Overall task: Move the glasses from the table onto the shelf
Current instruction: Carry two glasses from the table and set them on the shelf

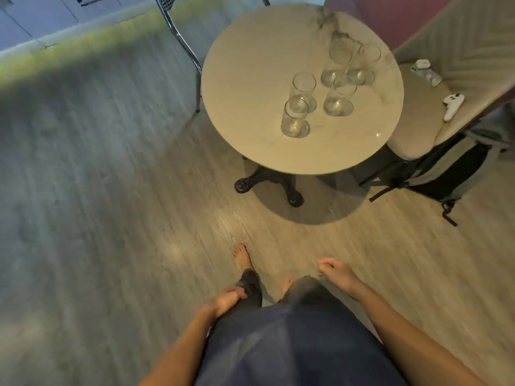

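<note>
Several clear drinking glasses stand upright on a round pale table [250, 65]. The nearest glass [295, 118] is at the front, with another glass [303, 90] just behind it; a third glass [340, 98] and two more sit toward the right rear. My left hand [227, 299] hangs by my left thigh, fingers loosely curled, holding nothing. My right hand [335, 273] hangs in front of my right thigh, also loosely curled around nothing. Both hands are well short of the table. No shelf is in view.
A metal chair [178, 37] stands behind the table on the left. On the right, a cushioned chair [415, 129] carries a white controller [452, 105] and a small device [426, 72]. A dark backpack [446, 176] leans beside it. Wood floor stretches to the left.
</note>
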